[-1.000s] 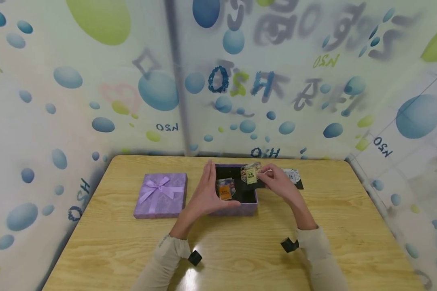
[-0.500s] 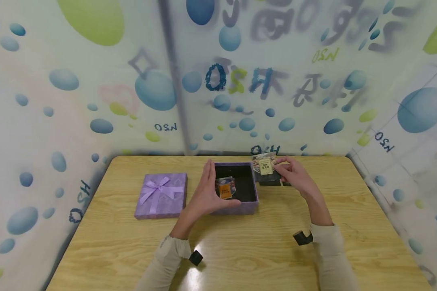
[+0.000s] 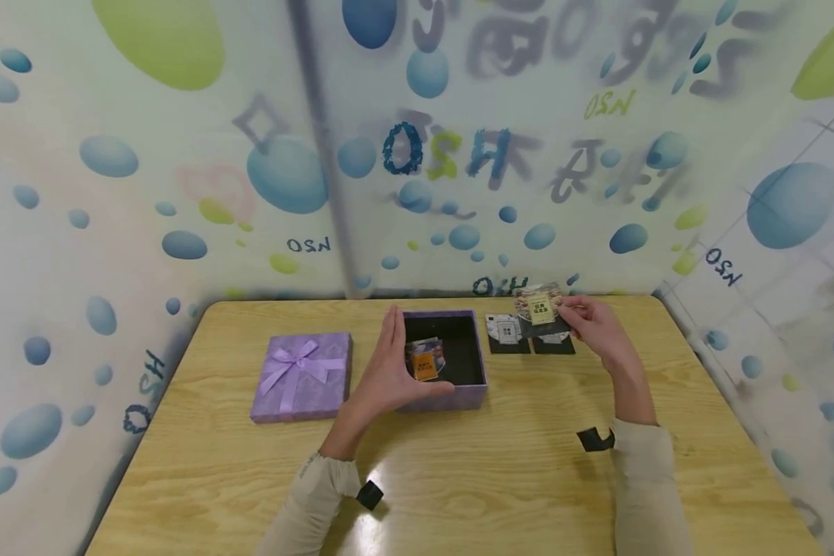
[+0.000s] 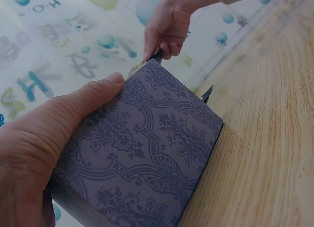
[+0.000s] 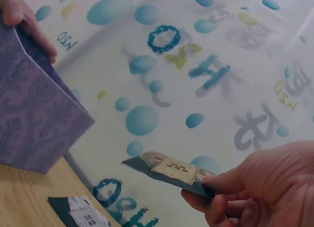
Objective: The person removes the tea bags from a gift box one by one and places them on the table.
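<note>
My left hand (image 3: 386, 371) rests on the front left corner of an open purple patterned box (image 3: 467, 398), fingers straight along its left side and thumb along the front rim. Inside the box lies a flat packet with an orange label (image 3: 425, 365). In my right hand (image 3: 600, 328), thumb and fingers pinch the edge of a flat dark packet with a yellow label (image 3: 540, 306). It is held above two dark packets with white labels, a left one (image 3: 507, 332) and a partly covered right one (image 3: 554, 344), lying right of the box.
A purple lid with a ribbon bow (image 3: 304, 377) lies left of the box on the wooden table (image 3: 500, 479). A wall covering printed with blue and green spots (image 3: 285, 177) stands right behind the table's far edge.
My right hand has carried the yellow-labelled packet out from over the box to the right, above the white-labelled packets. My left hand has stayed on the box.
</note>
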The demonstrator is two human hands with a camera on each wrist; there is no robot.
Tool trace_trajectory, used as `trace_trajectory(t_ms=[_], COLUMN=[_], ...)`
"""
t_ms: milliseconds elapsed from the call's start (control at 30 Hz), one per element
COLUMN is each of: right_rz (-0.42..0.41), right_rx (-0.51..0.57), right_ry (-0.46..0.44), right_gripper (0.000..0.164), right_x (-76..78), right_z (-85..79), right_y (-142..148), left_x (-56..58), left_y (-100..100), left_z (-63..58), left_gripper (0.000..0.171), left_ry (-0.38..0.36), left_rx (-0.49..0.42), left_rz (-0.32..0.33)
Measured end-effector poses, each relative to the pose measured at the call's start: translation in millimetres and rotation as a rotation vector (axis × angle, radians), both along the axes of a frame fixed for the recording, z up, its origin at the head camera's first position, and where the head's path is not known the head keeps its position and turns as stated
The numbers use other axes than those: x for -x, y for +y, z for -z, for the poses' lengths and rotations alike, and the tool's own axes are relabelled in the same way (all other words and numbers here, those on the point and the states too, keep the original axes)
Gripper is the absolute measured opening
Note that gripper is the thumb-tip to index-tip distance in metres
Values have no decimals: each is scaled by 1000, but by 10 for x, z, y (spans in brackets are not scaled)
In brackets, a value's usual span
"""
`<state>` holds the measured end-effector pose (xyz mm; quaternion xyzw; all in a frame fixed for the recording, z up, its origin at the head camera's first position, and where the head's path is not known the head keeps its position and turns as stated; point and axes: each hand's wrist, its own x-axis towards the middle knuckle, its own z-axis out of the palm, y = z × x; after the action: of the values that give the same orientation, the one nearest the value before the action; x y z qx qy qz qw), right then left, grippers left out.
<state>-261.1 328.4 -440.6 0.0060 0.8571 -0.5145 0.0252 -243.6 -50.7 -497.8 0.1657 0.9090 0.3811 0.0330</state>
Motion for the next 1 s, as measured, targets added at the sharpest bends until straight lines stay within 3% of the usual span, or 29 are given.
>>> trace_trajectory(t_ms=[333,567,1000], right_rz=[33,115,250], right_rx=[21,-85,-71], right_ry=[-47,-54,-129], right_gripper=[42,49,53], right_x=[65,72,55], right_z=[145,271,513], right_y=[227,375,625], left_x=[12,16,18], left_y=[8,9,9], left_z=[2,7,0], left_gripper=[154,154,153], left_ry=[-12,-12,-16], left_rx=[16,15,21], left_rz=[-2,-5,-4])
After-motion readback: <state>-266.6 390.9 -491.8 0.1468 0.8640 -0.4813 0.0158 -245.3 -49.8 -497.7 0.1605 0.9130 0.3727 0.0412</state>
